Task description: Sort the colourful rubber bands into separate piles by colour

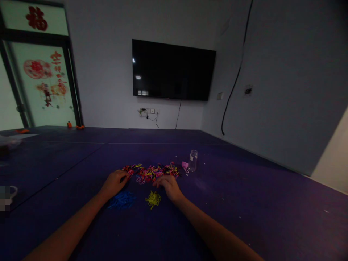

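Dim room, pale walls, dark TV (174, 70) on the far wall, decorated glass door (49, 87) at far left. Work surface is a wide purple-blue tabletop (244, 214), white specks scattered on its right side.

Mixed pile (152, 173) of small colored bands sits mid-table: red, pink, black, some yellow. 2 sorted-looking heaps lie nearer the person: blue pile (123, 200) on the left, smaller yellow pile (153, 199) to its right, with bare surface between them. Clear bottle (193, 161) stands upright just past the right end of the mix, pink tag (185, 165) beside it.

Left hand (115, 182): at the mix's left end, fingers bent, thumb close to index. Can't tell if a band is pinched. Right hand (168, 185): over the mix's near edge, fingers half curled, palm down. Can't tell if it holds anything either.

Step in hand, my read: picking through the mix by color, well short of done. Next move calls for a light fingertip pinch on 1 band at a time; they look tangled, so neighbors could drag along.
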`<control>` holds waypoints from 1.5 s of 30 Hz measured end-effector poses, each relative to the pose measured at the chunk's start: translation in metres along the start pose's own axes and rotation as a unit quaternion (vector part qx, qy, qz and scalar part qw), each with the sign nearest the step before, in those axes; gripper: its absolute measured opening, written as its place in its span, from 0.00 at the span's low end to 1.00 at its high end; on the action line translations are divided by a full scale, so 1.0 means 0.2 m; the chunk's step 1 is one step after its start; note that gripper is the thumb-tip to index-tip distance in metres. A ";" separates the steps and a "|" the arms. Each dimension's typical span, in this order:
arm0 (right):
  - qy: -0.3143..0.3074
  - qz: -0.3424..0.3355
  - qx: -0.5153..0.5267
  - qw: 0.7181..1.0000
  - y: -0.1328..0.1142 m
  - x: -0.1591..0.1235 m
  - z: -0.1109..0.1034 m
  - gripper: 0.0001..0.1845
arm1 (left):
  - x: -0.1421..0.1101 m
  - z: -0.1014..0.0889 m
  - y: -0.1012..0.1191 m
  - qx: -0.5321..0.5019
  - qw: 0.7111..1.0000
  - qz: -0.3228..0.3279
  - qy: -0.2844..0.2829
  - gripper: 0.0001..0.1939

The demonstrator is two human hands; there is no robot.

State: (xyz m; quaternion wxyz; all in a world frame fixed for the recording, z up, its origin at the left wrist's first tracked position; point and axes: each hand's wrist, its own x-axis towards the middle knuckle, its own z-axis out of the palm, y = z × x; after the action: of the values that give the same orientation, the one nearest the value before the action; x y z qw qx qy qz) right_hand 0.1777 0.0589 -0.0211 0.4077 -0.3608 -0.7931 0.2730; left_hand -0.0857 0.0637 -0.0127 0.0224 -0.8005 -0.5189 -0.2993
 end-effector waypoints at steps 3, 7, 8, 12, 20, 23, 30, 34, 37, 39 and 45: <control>0.032 -0.023 -0.099 0.994 0.02 0.01 -0.02 0.19 | 0.00 0.01 -0.01 0.005 1.000 -0.003 0.003 0.12; 0.009 -0.069 -0.204 0.977 0.05 0.03 -0.02 0.18 | 0.00 0.01 -0.01 0.011 1.000 0.003 -0.003 0.13; -0.006 -0.082 -0.220 0.972 0.05 0.03 -0.02 0.18 | 0.00 0.02 -0.01 0.010 1.000 0.005 -0.003 0.13; -0.063 -0.117 -0.261 0.956 0.02 0.02 -0.01 0.17 | 0.00 0.01 -0.01 0.004 1.000 0.005 0.003 0.14; 0.019 0.009 -0.372 0.928 0.00 -0.01 -0.03 0.14 | 0.00 0.01 0.00 0.005 1.000 -0.003 0.003 0.13; 0.049 0.035 -0.374 0.926 0.03 0.00 -0.06 0.14 | 0.00 0.01 0.00 0.002 1.000 -0.004 0.002 0.13; -0.053 -0.092 -0.316 0.943 0.03 0.00 -0.05 0.15 | 0.00 0.02 -0.02 0.004 1.000 0.006 0.004 0.13; -0.089 -0.099 -0.314 0.940 0.02 0.00 -0.04 0.17 | 0.00 0.02 -0.01 0.007 1.000 0.004 0.005 0.14; -0.097 -0.094 -0.317 0.939 0.02 0.00 -0.04 0.16 | 0.00 0.01 0.00 0.004 1.000 -0.005 0.004 0.14; -0.094 -0.085 -0.319 0.939 0.02 0.00 -0.04 0.16 | 0.00 0.01 0.01 0.001 1.000 -0.007 0.003 0.14; -0.100 -0.070 -0.307 0.944 0.04 0.00 -0.04 0.18 | 0.00 0.01 0.00 -0.004 1.000 -0.005 0.003 0.14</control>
State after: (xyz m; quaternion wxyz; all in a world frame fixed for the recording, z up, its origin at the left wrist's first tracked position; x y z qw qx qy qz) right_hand 0.1866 0.0645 -0.0230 0.2137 -0.3827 -0.8986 0.0216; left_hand -0.0841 0.0643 -0.0152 0.0193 -0.7968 -0.5221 -0.3036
